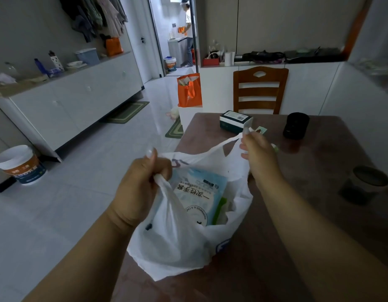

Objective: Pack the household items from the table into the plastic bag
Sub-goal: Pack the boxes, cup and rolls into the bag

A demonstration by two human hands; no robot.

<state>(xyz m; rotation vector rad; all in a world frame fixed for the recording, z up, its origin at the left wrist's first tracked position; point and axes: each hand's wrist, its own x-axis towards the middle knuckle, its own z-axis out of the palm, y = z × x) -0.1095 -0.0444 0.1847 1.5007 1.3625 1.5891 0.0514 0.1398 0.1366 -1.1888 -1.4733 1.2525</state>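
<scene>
A white plastic bag (177,240) stands at the left front of the brown table (319,214), its mouth held wide. My left hand (140,186) grips the near handle. My right hand (258,153) grips the far handle, pulled up and to the right. Inside the bag lies a light blue packet (199,192) with printed characters, and beside it something green (219,210). On the table further back lie a dark green box (234,122) and a small card (261,130).
A black round container (296,125) and a dark lidded jar (363,184) stand on the table's right side. A wooden chair (259,90) is behind the table. An orange bag (189,90) sits on a white stand. A person stands in the far doorway (188,31).
</scene>
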